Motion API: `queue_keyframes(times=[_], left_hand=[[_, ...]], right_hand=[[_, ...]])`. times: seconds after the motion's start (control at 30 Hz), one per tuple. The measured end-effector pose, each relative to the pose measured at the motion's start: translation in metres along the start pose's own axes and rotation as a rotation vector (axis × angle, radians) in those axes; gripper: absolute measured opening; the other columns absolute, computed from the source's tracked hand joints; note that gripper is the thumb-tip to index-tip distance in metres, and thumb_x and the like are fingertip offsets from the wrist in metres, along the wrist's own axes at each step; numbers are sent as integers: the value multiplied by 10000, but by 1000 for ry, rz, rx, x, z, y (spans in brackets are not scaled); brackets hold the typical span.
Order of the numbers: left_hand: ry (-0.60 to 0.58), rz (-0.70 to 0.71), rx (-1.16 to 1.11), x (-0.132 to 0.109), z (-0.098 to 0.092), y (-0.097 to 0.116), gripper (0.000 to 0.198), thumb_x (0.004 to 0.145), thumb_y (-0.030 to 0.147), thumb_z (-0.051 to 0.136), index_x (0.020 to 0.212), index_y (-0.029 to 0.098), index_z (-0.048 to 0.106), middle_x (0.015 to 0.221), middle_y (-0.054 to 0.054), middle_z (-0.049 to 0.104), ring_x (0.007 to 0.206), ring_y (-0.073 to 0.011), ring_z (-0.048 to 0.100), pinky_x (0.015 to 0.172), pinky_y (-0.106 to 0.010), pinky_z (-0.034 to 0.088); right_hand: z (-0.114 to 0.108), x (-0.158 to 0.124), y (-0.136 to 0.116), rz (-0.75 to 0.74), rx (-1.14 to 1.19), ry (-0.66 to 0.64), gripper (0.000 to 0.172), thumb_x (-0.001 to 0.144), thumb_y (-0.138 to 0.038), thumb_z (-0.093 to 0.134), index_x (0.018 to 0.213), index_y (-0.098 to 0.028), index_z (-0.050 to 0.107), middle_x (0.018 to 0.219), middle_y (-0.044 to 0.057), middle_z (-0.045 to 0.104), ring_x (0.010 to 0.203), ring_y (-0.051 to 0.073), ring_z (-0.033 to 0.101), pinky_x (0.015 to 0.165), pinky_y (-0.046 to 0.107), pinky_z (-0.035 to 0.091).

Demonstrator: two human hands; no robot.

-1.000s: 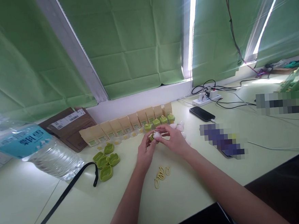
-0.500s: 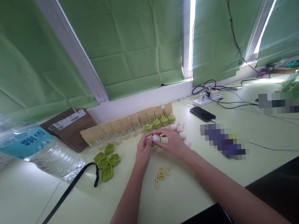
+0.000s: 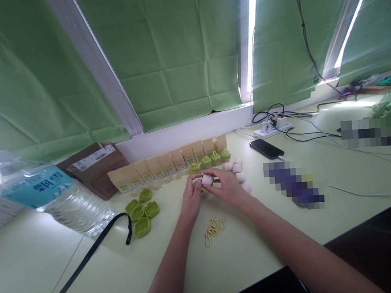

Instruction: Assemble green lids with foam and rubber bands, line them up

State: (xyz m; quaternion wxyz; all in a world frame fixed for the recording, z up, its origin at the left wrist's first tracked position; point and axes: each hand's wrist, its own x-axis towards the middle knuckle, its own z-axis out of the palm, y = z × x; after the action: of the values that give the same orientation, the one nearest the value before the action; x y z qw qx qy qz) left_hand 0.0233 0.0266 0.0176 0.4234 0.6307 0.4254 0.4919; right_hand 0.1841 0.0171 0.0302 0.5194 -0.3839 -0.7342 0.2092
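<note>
My left hand [image 3: 191, 199] and my right hand [image 3: 228, 186] meet over the pale green table [image 3: 255, 236], both pinched on one small white rounded piece [image 3: 206, 179]. Behind them stands a row of small tan boxes [image 3: 170, 162] with several assembled green pieces [image 3: 210, 160] in front of its right end. More white pieces [image 3: 238, 170] lie just right of my right hand. Loose green shells [image 3: 141, 211] sit to the left, and several yellow loops [image 3: 213, 229] lie near my left wrist.
A clear water bottle [image 3: 55, 196] lies at the left beside brown parcels [image 3: 94, 164]. A black strap [image 3: 89, 256] runs across the near left. A phone [image 3: 266, 148], a power strip [image 3: 274, 126] and cables sit at the back right.
The green part seen under the white piece a second ago no longer shows between my fingers. Both hands stayed in place, working the white piece.
</note>
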Motion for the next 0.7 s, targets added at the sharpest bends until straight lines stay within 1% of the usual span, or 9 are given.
queue_keyframes(times=[0.13,0.27,0.4,0.57,0.7], left_hand=[[4,86,83,-3,1,0,406,956,486,441,1250,222,532,1131,-73,687,1005,-195,636,901,-330,472],[34,142,110,-4,1,2,395,958,475,448,1236,224,573,1152,-68,682,1062,-203,625,940,-327,463],[48,142,127,-3,0,2,394,949,469,472,1224,214,593,1154,-73,682,1061,-205,627,940,-319,463],[17,120,67,-2,0,0,415,946,465,476,1245,196,578,1143,-86,693,1000,-200,654,901,-317,489],[29,132,137,-3,0,-2,407,952,450,457,1238,194,593,1092,-76,711,1018,-205,652,903,-314,485]], right_hand=[[1,1,1,-55,-8,28,325,843,-245,671,1166,-244,645,1146,61,683,1049,220,641,917,397,549],[0,0,-2,-71,-8,25,320,840,-230,669,1160,-244,647,1136,59,685,1045,221,641,899,395,560],[1,0,0,-72,11,35,311,828,-219,677,1137,-241,649,1120,53,688,1029,208,643,873,369,570],[2,0,1,-61,19,29,296,808,-229,686,1102,-221,649,1096,62,687,998,207,647,819,351,583],[2,0,0,-39,-5,16,305,787,-217,683,1089,-210,641,1079,61,687,980,210,648,837,365,574]])
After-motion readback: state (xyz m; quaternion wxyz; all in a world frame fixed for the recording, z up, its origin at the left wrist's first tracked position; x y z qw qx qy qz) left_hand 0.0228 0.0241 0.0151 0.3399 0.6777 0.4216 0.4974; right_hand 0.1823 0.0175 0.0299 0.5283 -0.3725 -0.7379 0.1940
